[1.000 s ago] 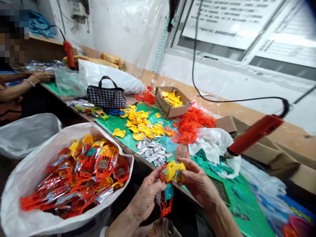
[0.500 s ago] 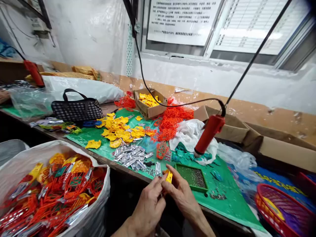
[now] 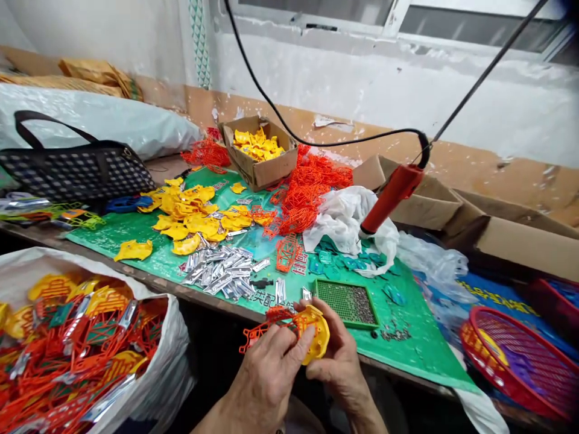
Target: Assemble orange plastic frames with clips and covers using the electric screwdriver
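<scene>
Near the table's front edge my left hand [image 3: 271, 371] is closed on a red plastic lattice frame [image 3: 254, 335], its thumb pressed on a yellow plastic piece [image 3: 321, 337]. My right hand [image 3: 344, 361] grips that yellow piece from the other side, fingers behind and thumb at its lower edge. Small pegs or holes dot the yellow face. The red frame meets the yellow piece; whether they are joined is hidden by my fingers. Just beyond my hands lie silver metal strips [image 3: 221, 271], a single red frame [image 3: 286, 253] and a green tray [image 3: 346, 304] of small dark screws.
A red electric screwdriver [image 3: 392, 198] hangs over the table from a cable. Yellow pieces [image 3: 194, 211] and red frames [image 3: 312, 187] are heaped further back, beside a cardboard box [image 3: 271, 172]. A white sack [image 3: 174, 325] of assembled parts stands left; a red basket [image 3: 520, 374] sits right.
My view has tipped down and closer. The yellow piece is turned to show its broad pegged face, and the red frame now shows sticking out left of my left hand.
</scene>
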Motion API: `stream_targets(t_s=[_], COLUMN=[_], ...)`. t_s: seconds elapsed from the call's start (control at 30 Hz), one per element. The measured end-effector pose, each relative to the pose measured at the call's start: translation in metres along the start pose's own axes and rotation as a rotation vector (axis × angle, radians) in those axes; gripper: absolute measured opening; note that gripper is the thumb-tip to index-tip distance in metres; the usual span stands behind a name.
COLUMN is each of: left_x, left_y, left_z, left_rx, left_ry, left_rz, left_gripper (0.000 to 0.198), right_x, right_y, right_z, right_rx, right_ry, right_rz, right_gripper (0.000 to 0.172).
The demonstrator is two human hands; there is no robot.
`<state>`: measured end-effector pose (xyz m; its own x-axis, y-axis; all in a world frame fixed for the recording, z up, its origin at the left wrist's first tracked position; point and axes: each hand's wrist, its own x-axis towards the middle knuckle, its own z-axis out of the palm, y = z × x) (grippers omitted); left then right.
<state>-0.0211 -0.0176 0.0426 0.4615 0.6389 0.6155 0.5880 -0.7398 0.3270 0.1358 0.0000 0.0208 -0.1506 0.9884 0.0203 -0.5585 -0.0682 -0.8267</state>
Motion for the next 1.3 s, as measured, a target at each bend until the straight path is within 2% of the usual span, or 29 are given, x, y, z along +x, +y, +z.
stream_targets(t_s=[0.2,0.47,0.57,0.67,0.73,0.8,0.9,1.0,1.1,1.2,1.3], left_x=[-0.002,-0.006,-0.009,-0.010,-0.009,-0.006,-0.002,-0.003,-0.008,-0.012,-0.013], left_y=[-0.002,0.000,0.000,0.002,0.005,0.008,0.008,0.003,-0.006,-0.016,-0.023], left_z=[0.005,0.008,0.012,0.013,0.009,0.004,-0.005,-0.008,-0.001,0.009,0.014], left_rx=[0.026,0.023,-0.084,-0.315,-0.498,-0.672,-1.002,-1.441,-1.685,-1.780,-1.823], left_ry=[-0.017,-0.068,-0.019,0.042,0.061,0.094,0.091,0.051,0.123,0.182,0.167], left_rz=[0.005,-0.030,-0.055,-0.117,-0.240,-0.450,-0.847,-1.182,-1.325,-1.387,-1.406], left_gripper=[0.061,0.061,0.063,0.067,0.063,0.049,0.028,0.032,0.034,0.028,0.022], right_x=[-0.001,-0.004,-0.007,-0.010,-0.010,-0.005,0.010,0.027,0.035,0.034,0.031], right_y=[-0.007,-0.005,-0.002,-0.002,-0.007,-0.015,-0.028,-0.031,-0.022,-0.013,-0.010], right_z=[0.002,-0.002,-0.003,0.000,0.007,0.015,0.022,0.019,0.016,0.017,0.018], right_rx=[-0.148,-0.148,-0.198,-0.428,-0.637,-0.797,-0.908,-0.922,-0.948,-0.985,-1.004], right_ry=[0.046,0.062,0.041,0.008,-0.016,-0.081,-0.253,-0.342,-0.299,-0.277,-0.280], right_rz=[0.063,0.079,0.080,-0.019,-0.138,-0.179,-0.057,0.054,0.073,0.075,0.076], right_gripper=[0.081,0.081,0.079,0.077,0.072,0.061,0.050,0.045,0.044,0.043,0.043])
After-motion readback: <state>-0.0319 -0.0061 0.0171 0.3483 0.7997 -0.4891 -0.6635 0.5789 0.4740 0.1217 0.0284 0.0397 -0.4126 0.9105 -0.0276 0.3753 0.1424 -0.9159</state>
